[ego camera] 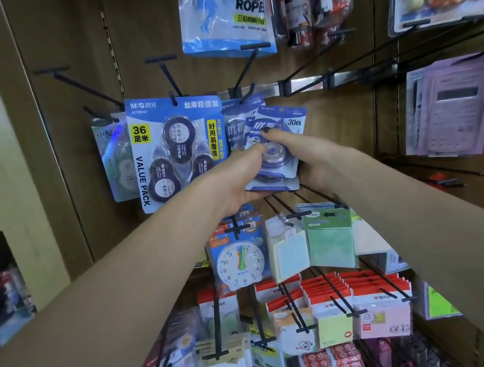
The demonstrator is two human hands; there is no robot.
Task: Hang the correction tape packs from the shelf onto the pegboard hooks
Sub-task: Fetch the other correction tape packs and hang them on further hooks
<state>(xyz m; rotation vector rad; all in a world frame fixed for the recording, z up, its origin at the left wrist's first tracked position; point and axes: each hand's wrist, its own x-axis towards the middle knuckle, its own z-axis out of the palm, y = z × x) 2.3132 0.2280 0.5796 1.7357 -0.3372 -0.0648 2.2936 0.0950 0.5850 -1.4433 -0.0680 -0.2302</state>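
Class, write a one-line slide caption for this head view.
Both hands, left hand and right hand, hold blue correction tape packs beside the hanging value pack.

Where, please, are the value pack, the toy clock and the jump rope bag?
value pack [171,149], head view, blister front.
toy clock [241,262], head view, dial centre.
jump rope bag [226,14], head view, printed front.

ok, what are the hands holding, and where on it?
Both hands hold the small stack of correction tape packs: left hand under its lower-left edge, right hand on its right side, finger across the front.

"VALUE PACK" on blue pack [177,151]
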